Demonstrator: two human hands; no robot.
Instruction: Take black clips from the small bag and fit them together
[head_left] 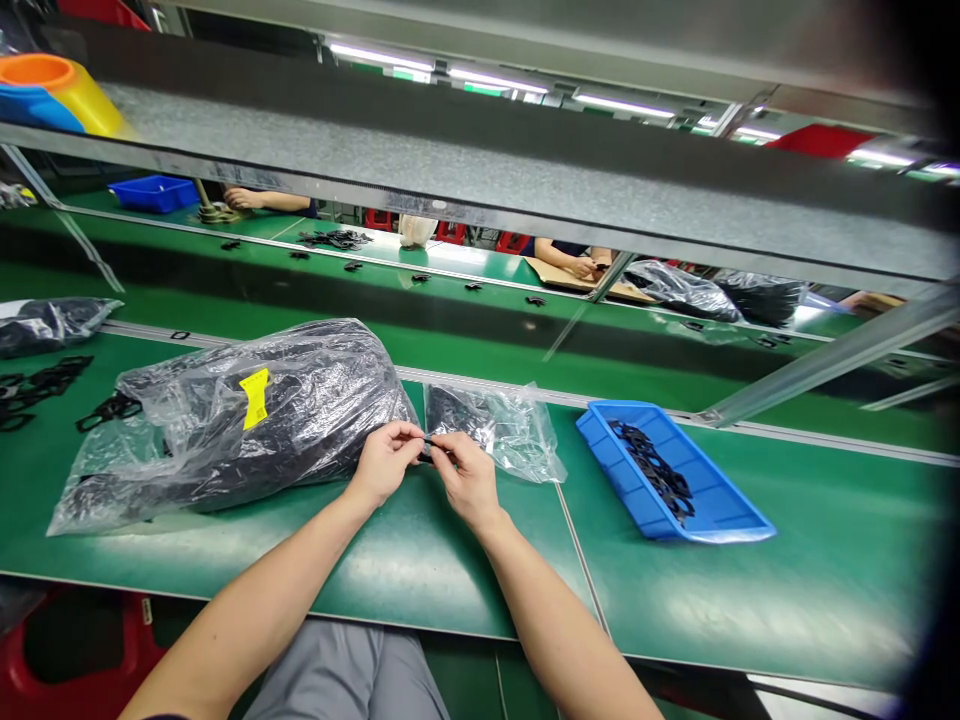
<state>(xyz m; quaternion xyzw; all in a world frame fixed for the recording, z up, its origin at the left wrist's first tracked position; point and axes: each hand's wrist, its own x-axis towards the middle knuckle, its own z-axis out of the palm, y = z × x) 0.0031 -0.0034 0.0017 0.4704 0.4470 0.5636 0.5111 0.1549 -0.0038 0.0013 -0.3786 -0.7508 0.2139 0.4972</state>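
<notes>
My left hand (388,462) and my right hand (466,476) meet above the green bench. Between their fingertips they pinch a small black part (426,450), mostly covered by the fingers, so its exact kind cannot be made out. Just left of my hands lies a large clear plastic bag (300,400) packed with black parts, with a yellow label (256,398) on top. Behind my right hand rests a smaller clear bag (517,425) with black pieces in it. To the right, a blue tray (720,490) holds several black plastic parts (654,465).
Loose black parts (41,385) and another filled bag (56,322) lie at the left. A metal shelf (450,170) crosses overhead, with a slanted strut (832,355) at right. Beyond, co-workers' hands (585,266) work near a line of black parts (420,278).
</notes>
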